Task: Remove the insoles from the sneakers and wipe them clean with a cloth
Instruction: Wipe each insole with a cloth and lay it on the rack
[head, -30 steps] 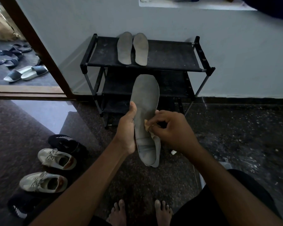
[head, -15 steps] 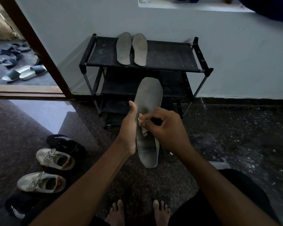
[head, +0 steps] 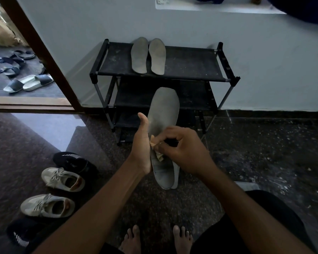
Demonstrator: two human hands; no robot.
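Here the grey insole (head: 163,114) stands near the centre of the frame, held off the floor with its long axis close to vertical in the picture. The broad toe end points up toward the black shoe rack (head: 191,65), the heel end hangs down toward the bare feet (head: 132,239), and the top leans slightly right. A tan cloth (head: 157,154) lies bunched against its face at about mid-length, near the left edge. The right hand (head: 184,153) comes in from the right with its fingers curled, pinching that cloth and pressing it onto the insole. The left hand (head: 140,149) grips the left edge at the same height. Its thumb points up along the edge and its fingers are hidden behind the insole. From the cloth, the larger bare stretch lies upward, toward the toe, with a shorter one below; the next stroke, I judge, should run along that axis while the left hand steadies. Two more insoles (head: 140,55) lie side by side on the rack's top shelf, in the upper middle. Two white sneakers (head: 62,178) sit on the floor at lower left, between dark shoes (head: 73,162)
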